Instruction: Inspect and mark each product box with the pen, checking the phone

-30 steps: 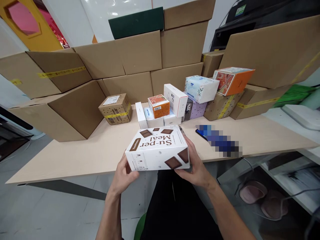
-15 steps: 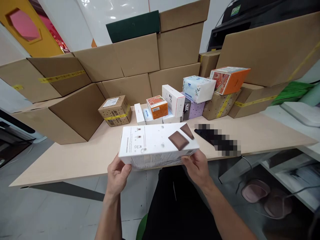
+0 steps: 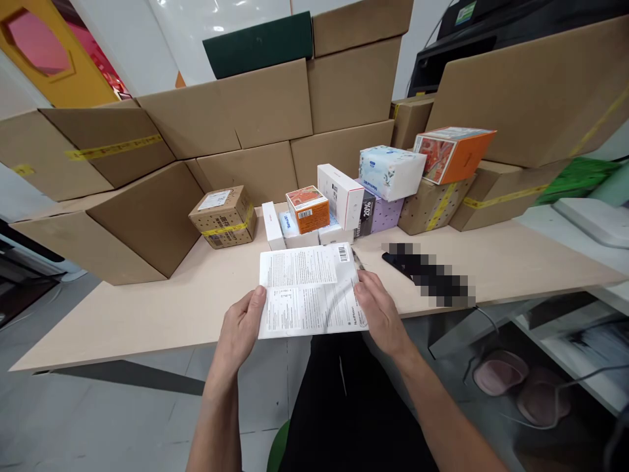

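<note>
A white printed carton (image 3: 309, 292) is held between both hands over the table's front edge. Its face with small text and a barcode is turned up toward me. My left hand (image 3: 242, 328) grips the carton's left end, thumb along the edge on top. On the opposite end my right hand (image 3: 381, 311) is closed, its thumb pressed to the face. The other fingers of both hands are partly hidden behind the carton. Beyond it stands a group of packages: a small orange box (image 3: 308, 210), a white box (image 3: 340, 196) and a tissue pack (image 3: 390, 174).
Large cardboard boxes (image 3: 260, 105) form a wall at the back, with more at left. A taped carton (image 3: 223, 216) sits on the wooden table (image 3: 162, 314). A partly pixelated black object (image 3: 427, 272) lies at right. An orange box (image 3: 457, 155) rests on a cardboard box.
Both hands have turned the carton, so the side with brown squares has gone from view and the text side with the barcode now faces me. The packages behind stay put.
</note>
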Tool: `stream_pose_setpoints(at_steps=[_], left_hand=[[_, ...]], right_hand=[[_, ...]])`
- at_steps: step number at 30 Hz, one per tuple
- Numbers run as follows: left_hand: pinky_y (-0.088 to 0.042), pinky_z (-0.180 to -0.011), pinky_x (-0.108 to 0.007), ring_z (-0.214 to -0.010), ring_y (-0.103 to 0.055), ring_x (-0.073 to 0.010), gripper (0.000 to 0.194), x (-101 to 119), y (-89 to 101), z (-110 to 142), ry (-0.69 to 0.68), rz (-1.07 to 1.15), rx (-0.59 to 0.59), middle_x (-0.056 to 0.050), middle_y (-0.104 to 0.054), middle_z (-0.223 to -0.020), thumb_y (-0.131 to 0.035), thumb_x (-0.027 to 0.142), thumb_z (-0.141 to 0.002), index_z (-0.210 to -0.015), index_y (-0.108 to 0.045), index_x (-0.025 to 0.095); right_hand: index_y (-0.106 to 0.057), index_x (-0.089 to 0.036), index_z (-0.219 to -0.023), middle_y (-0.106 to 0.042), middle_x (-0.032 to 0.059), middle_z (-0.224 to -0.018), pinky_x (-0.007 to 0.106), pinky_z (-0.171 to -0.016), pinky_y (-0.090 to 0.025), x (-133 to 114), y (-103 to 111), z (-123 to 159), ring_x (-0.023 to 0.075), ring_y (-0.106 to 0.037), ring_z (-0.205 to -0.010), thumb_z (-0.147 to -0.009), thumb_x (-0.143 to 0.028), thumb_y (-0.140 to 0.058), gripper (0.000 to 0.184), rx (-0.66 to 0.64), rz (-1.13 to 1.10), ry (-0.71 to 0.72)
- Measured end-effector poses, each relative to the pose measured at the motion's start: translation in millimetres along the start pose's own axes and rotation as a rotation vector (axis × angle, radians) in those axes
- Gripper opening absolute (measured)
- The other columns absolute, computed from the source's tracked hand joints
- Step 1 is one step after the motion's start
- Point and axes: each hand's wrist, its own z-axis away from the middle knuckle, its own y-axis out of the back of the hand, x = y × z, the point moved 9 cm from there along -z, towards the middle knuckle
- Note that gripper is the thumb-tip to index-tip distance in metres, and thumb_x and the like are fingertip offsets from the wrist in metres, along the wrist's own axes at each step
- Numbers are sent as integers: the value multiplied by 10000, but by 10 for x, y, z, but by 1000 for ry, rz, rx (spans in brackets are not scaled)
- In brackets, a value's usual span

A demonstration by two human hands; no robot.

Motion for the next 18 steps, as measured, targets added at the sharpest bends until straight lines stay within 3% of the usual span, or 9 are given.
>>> stream_pose_setpoints(at_steps=[4, 8, 10, 12, 15, 17, 18], left_hand=[[-439, -656, -308, -800, -600, -246, 550, -44, -6, -80, 9, -7, 3, -102, -702, -848, -520, 668, -854, -795, -685, 147], [-441, -636, -313, -752, -596, -240, 586, -118, -58, -128, 37, 73, -34, -87, -680, -735, -511, 683, -850, -756, -682, 131], [-449, -637, -311, -759, -604, -237, 579, -141, -71, -139, 26, 75, -26, -82, -689, -758, -498, 668, -869, -822, -702, 129], [-475, -687, -311, -832, -627, -233, 528, -130, -43, -134, -31, 76, 38, -81, -710, -873, -474, 614, -913, -976, -711, 146], [-506, -803, -329, -982, -633, -221, 350, 47, 181, 27, -298, 62, 380, -79, -692, -1068, -490, 443, -961, -1118, -683, 196], [-515, -816, -339, -979, -628, -204, 211, 331, 243, 336, -641, -25, 611, -61, -676, -1045, -544, 285, -939, -1073, -690, 213], [-518, -808, -343, -955, -624, -199, 175, 488, 181, 514, -821, -98, 665, -51, -673, -1001, -578, 213, -907, -1038, -694, 216]], right_hand=[[-660, -264, -1214, -672, 57, -1162, 370, -956, -473, -12, 45, -68, 240, -605, -1104, -993, -558, -365, 472, 64, 65, -21], [-705, -237, -1073, -723, 37, -943, 323, -771, -481, -45, 27, -165, 212, -639, -864, -1004, -566, -310, 519, 11, 132, -45], [-712, -224, -1052, -729, 41, -924, 306, -753, -477, -21, 24, -212, 205, -647, -853, -1009, -563, -289, 544, -35, 122, -45], [-714, -196, -1039, -731, 58, -909, 295, -737, -480, 34, 127, -261, 199, -659, -830, -1008, -563, -282, 568, 10, 117, -40], [-717, -161, -947, -709, 82, -847, 302, -716, -461, 79, 406, -327, 198, -644, -755, -993, -542, -352, 529, 186, 350, -2], [-710, -158, -924, -692, 97, -862, 308, -703, -431, 109, 464, -380, 206, -633, -747, -966, -504, -448, 436, 182, 647, -27], [-703, -156, -936, -686, 109, -886, 307, -685, -413, 146, 448, -409, 214, -636, -754, -948, -486, -493, 392, 131, 792, -69]])
